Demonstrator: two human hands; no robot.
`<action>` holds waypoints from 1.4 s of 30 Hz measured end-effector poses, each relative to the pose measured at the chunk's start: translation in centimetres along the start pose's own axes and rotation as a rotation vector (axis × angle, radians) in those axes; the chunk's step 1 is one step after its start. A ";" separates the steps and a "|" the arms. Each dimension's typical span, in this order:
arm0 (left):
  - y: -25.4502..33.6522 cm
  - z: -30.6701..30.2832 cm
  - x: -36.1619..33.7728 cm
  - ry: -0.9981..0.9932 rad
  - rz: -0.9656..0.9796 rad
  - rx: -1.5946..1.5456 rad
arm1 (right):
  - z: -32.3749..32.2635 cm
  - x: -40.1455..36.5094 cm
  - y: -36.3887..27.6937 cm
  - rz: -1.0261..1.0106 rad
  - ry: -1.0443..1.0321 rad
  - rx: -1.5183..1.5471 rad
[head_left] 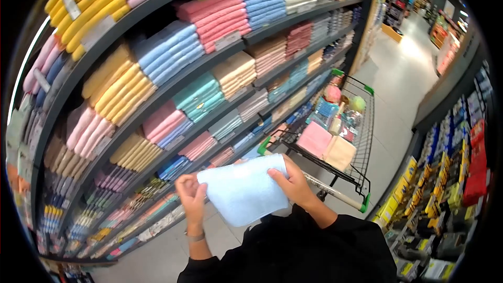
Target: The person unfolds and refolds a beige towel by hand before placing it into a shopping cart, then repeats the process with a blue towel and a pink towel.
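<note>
A folded light blue towel [243, 191] is held up in front of my body, its broad face towards me. My right hand [294, 182] grips its right edge, thumb lying on top and fingers hidden underneath. At the opposite edge is my left hand [193, 194], fingers curled by the upper left corner and thumb against the side. Just beyond the towel stands a shopping cart [373, 120] with a green-ended handle. Inside it lie a folded pink towel [314, 139], a folded cream towel [339, 153] and several packaged goods.
Tall dark shelves [220, 44] on the left carry stacks of folded towels in many colours, including light blue stacks [170, 52]. On the right runs a low display [435, 194] of packaged goods in yellow, blue and red. A tiled aisle [393, 81] stretches ahead between them.
</note>
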State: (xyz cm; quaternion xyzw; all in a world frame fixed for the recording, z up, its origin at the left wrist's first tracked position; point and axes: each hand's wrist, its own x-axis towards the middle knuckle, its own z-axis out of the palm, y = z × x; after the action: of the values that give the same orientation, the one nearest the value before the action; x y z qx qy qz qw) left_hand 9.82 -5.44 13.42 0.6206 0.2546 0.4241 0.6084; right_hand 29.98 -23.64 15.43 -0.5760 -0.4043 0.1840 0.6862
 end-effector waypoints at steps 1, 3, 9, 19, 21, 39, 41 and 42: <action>0.6 -0.7 0.9 -0.100 -0.016 -0.038 | -0.1 -0.2 -0.1 0.007 -0.007 -0.032; 2.2 -0.1 2.4 -0.374 0.126 0.156 | -0.1 -0.9 -0.4 0.040 -0.018 -0.094; 4.8 5.5 4.5 -1.019 0.125 0.637 | 0.1 -1.9 -0.9 -0.083 -0.057 -0.338; 4.9 12.5 4.1 -0.660 0.378 0.742 | -7.4 -4.6 0.0 0.257 0.211 0.141; 5.6 16.2 3.0 -0.612 0.558 0.805 | -8.1 -5.5 -0.5 0.224 0.195 0.316; -16.3 31.1 -11.5 -0.804 0.127 0.638 | -40.7 -10.1 16.9 0.465 0.949 -0.002; -17.8 32.0 -11.4 -0.776 0.326 0.798 | -41.6 -9.3 19.8 0.569 0.856 0.096; -18.2 32.3 -11.4 -0.759 0.424 0.877 | -41.7 -8.9 21.4 0.621 0.806 0.144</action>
State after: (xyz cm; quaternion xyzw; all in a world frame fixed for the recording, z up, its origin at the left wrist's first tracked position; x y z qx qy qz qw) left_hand 34.66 -30.00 -3.47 0.9578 0.0422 0.1408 0.2471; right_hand 61.17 -51.06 -8.08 -0.6455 0.0963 0.1699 0.7383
